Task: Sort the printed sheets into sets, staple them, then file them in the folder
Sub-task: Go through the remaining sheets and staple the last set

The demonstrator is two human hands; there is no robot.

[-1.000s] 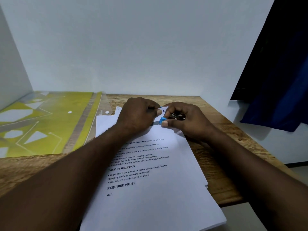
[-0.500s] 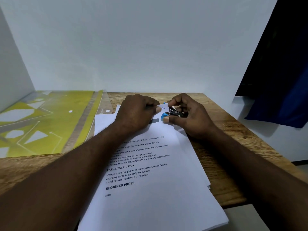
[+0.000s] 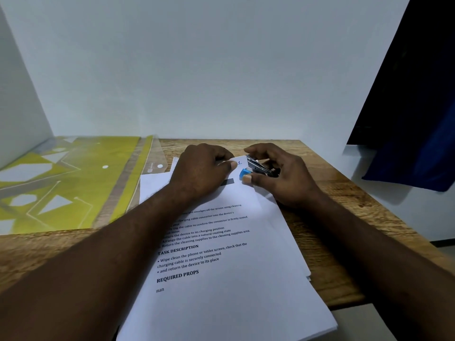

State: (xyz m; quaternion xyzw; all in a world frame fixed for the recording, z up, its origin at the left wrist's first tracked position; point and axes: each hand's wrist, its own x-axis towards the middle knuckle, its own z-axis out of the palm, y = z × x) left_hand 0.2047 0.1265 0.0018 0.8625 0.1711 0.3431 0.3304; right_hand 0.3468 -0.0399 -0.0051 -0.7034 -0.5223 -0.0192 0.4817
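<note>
Both hands work the far corner of the printed sheets (image 3: 221, 279), which lie stacked on the wooden table (image 3: 357, 183), just right of the yellow folder (image 3: 73, 183). Your left hand (image 3: 202, 168) curls over that corner, thumb pinching it flat. Your right hand (image 3: 283, 178) grips the small stapler (image 3: 258, 167), whose mouth looks parted at the paper's edge. Square the edges under your thumb, slide the corner fully in, then squeeze once, firmly, so the staple catches every sheet.

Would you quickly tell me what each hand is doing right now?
Left hand: pinching the printed sheets at their top corner.
Right hand: holding the stapler.
</note>
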